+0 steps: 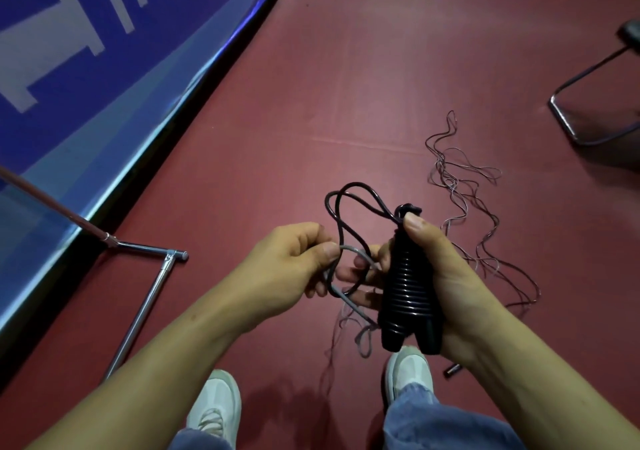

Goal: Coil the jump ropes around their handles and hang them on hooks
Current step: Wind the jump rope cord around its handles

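Head view — red floor [346, 85], blue banner [145, 68], rope tangle [453, 181]

I get one view, the head camera: it looks steeply down at the floor [381, 68], close over the left hand [287, 264] and right hand [441, 276].

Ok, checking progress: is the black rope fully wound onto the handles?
No: a loop of black rope sticks out loose beside the handles.
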### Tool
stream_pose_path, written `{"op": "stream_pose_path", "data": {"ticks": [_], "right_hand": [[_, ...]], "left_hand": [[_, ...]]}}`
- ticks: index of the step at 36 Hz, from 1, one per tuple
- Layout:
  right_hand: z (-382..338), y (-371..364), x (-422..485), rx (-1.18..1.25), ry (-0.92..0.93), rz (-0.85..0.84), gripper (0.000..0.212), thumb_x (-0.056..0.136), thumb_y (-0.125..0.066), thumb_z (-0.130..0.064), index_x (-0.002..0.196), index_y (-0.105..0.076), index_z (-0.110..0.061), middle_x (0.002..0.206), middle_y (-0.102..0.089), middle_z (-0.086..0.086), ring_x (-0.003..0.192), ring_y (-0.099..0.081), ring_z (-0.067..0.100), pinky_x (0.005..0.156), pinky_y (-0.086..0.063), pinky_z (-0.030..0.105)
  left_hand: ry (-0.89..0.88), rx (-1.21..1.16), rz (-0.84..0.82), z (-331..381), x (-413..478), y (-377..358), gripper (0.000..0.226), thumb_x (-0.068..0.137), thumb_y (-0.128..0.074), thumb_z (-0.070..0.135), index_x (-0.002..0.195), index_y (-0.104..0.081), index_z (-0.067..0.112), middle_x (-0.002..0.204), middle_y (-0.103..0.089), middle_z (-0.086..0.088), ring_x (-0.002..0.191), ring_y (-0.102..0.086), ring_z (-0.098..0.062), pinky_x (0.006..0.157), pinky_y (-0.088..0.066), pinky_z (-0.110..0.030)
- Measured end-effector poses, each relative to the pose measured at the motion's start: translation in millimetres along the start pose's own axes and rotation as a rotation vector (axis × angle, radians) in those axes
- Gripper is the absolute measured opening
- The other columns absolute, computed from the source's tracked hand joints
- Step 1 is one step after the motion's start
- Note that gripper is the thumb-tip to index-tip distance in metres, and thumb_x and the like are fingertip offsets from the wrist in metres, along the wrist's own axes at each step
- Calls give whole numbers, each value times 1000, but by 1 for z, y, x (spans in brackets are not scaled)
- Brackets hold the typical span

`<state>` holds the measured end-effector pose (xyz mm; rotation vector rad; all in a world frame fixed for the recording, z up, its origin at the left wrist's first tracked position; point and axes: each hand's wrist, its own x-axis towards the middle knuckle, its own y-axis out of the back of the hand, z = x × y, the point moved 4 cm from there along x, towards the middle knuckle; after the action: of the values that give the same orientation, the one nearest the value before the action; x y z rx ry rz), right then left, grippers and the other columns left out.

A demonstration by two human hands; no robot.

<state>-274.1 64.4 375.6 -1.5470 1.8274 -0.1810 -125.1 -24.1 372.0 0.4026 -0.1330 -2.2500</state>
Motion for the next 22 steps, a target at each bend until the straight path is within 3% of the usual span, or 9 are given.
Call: {"op": "stream_pose_path", "data": {"ticks": [3, 12, 16, 22], "right_hand": [[-1, 2, -1, 15, -17, 44, 51, 84, -65, -55, 69, -62, -7, 91, -64, 11, 102, -71, 38, 79, -58, 49], [-12, 10, 0, 140, 37, 177, 52, 88, -58, -56, 69, -55, -8, 78, -55, 12, 86, -64, 28, 73, -59, 46], [-11, 10, 0, 113, 34, 168, 51, 86, -59, -58, 70, -55, -10, 78, -55, 11, 84, -66, 27, 86, -50, 56], [-5, 3, 1, 116, 30, 160, 50, 84, -61, -57, 69, -55, -9, 76, -54, 13, 74, -67, 26, 73, -58, 50]], "left_hand": [[-25, -33, -1, -1, 0, 3, 24, 102, -55, 5, 79, -61, 9, 68, -60, -13, 61, -58, -25, 64, -50, -38], [-7, -224, 106, -6, 2, 11, 18, 104, -50, 4, 88, -58, 2, 77, -62, -13, 65, -65, -27, 58, -53, -33], [-11, -376, 132, -5, 2, 13, 15, 103, -49, 4, 90, -56, 5, 70, -59, -14, 65, -64, -25, 61, -56, -28], [20, -641, 47, 1, 1, 5, 11, 99, -56, 3, 89, -58, 8, 83, -57, -16, 74, -67, -23, 78, -61, -35]]}}
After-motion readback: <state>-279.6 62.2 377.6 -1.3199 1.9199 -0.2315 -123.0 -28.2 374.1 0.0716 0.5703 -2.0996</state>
